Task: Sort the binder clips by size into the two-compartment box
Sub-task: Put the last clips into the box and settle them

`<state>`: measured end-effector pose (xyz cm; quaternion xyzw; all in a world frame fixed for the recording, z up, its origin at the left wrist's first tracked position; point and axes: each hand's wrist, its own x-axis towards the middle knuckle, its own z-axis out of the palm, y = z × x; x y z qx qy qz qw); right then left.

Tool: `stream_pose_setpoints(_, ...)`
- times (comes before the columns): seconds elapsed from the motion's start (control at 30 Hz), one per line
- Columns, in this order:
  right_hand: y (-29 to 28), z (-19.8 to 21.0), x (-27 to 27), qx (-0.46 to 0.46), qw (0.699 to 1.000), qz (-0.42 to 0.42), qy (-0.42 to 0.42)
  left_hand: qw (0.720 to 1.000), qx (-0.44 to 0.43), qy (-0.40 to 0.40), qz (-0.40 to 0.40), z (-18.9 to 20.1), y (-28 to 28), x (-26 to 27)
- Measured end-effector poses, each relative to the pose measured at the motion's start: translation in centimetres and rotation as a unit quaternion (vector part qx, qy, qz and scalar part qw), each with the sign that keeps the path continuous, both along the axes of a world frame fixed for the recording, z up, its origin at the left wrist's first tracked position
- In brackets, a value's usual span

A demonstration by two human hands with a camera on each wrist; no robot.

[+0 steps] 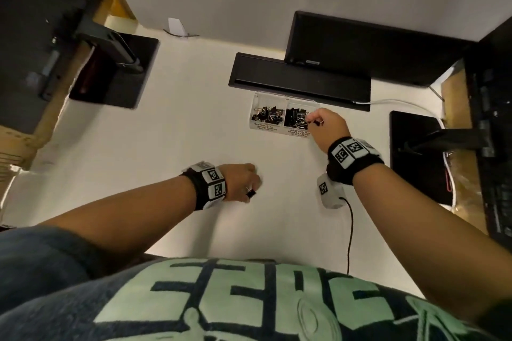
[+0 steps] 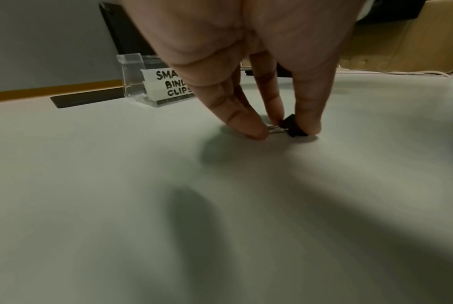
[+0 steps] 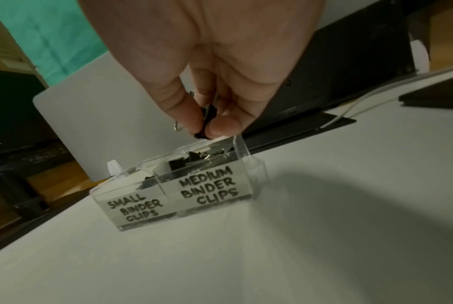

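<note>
Closing in on the finish, I'd judge; both compartments of the clear box (image 1: 280,130) hold heaps of clips, and the table (image 1: 194,119) shows just one loose small clip (image 2: 293,126); the left hand (image 1: 241,180) pinches it on the surface; the right hand (image 1: 328,126) pinches a medium clip (image 3: 207,121) above the right compartment; wrist views read the labels SMALL and MEDIUM, blurred from the head.
</note>
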<state>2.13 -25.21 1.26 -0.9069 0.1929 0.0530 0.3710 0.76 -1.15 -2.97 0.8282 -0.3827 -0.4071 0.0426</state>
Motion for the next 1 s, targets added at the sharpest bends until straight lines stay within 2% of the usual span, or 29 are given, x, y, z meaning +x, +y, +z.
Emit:
stream_pose_setpoints(0.13, 0.2, 0.1, 1.3, -0.021, 1.0, 0.006, 0.007, 0.998, 0.0, -0.052, -0.038, 0.2, -0.9, -0.3)
stream_pose_setpoints(0.2, 0.5, 0.0, 1.7, -0.021, 0.999, 0.024, 0.003, 0.996, -0.025, -0.084, -0.024, 0.6, -1.6, -0.1)
stream_pose_setpoints(0.3, 1.1, -0.5, 2.1, -0.023, 0.997, 0.067, 0.01, 0.988, -0.097, -0.095, 0.075, 2.1, -3.2, 1.2)
stream_pose_setpoints(0.43, 1.1, -1.3, 2.6, -0.09, 0.991, 0.099, 0.013, 0.964, -0.162, -0.076, 0.197, 4.9, -5.9, 4.2)
stream_pose_setpoints(0.57, 0.2, -2.0, 2.7, -0.092, 0.994, 0.06, 0.002, 0.94, -0.215, -0.081, 0.254, 6.0, -9.1, 7.4)
stream_pose_setpoints(0.67, -0.5, -1.6, 2.4, -0.061, 0.998, 0.027, -0.015, 0.94, -0.198, -0.125, 0.248, 5.8, -11.1, 8.8)
stream_pose_setpoints(0.73, -1.1, -1.3, 2.2, -0.015, 0.999, -0.029, -0.025, 0.944, -0.174, -0.153, 0.235, 5.1, -12.1, 9.4)
stream_pose_setpoints(0.83, -2.1, -0.8, 1.9, 0.015, 0.995, -0.099, -0.027, 0.953, -0.154, -0.159, 0.205, 4.2, -12.8, 9.6)
stream_pose_setpoints(0.9, -2.7, -1.0, 1.8, 0.027, 0.993, -0.116, -0.027, 0.958, -0.154, -0.15, 0.191, 3.7, -12.7, 9.6)
stream_pose_setpoints(1.0, -3.3, -1.4, 2.2, 0.068, 0.989, -0.13, -0.003, 0.936, -0.208, -0.153, 0.237, 3.7, -11.8, 9.9)
